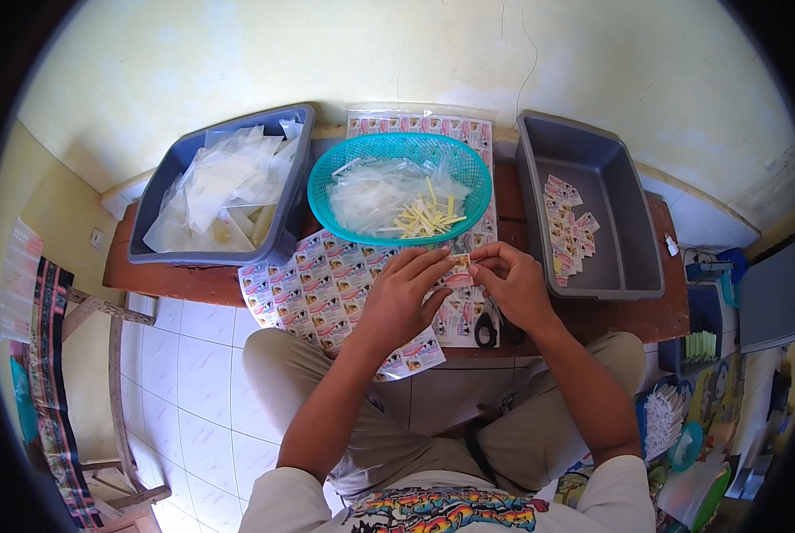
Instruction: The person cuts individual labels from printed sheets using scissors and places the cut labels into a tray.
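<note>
A small printed label is held by its two sides between my hands, above the front part of the table. My left hand has its fingertips on the label's left side and covers part of it. At the right edge, my right hand pinches it between thumb and fingers. Beneath my hands lie printed label sheets, one hanging over the table's front edge. Black-handled scissors rest below my right hand, partly hidden. Just beyond my hands stands a teal plastic basket with clear plastic pieces and pale yellow strips.
On the left, a grey plastic bin holds translucent plastic sheets. Another grey bin on the right contains several cut labels. The brown wooden table backs onto a wall. A white plug lies at its right end.
</note>
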A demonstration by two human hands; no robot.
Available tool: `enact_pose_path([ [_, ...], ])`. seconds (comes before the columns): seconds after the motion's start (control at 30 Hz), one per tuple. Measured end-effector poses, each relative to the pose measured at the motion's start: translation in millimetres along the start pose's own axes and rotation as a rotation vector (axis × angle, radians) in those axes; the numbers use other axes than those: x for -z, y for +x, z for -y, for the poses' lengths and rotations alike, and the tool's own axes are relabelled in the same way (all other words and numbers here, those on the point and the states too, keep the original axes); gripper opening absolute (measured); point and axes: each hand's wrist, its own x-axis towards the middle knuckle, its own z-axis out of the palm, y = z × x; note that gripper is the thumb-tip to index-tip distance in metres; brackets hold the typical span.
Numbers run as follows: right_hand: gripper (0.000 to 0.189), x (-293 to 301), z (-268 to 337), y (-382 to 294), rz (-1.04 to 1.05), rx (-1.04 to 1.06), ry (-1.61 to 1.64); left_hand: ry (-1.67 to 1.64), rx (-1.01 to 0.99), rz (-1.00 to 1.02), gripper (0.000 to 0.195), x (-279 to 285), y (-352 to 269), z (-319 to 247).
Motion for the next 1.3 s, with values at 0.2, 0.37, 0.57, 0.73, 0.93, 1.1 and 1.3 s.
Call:
enact_pose_path([
  [0.2,0.025,1,1,-9,-0.028,0.014,-0.071,0.001,0.015,0.001,0.051,-5,-7,2],
  [0.37,0.031,3,5,-23,0.021,0.062,-0.225,0.026,0.033,0.0,0.05,-12,-12,10],
  [0.57,0.043,6,-26,-36,0.089,0.148,-0.468,0.064,0.054,0.065,0.047,-24,-17,17],
  [0.73,0.057,5,-13,-51,0.149,0.022,-0.701,0.065,0.088,0.099,0.046,-31,-22,22],
  [0.93,0.068,3,-20,-59,0.165,0.0,-0.856,0.07,0.078,0.095,0.046,-32,-22,21],
  [1.1,0.077,0,-21,-60,0.186,-0.049,-0.961,0.072,0.081,0.103,0.044,-34,-20,21],
  [1.3,0.067,-8,-33,-56,0.144,0.003,-0.934,0.087,0.069,0.107,0.042,-31,-21,18],
])
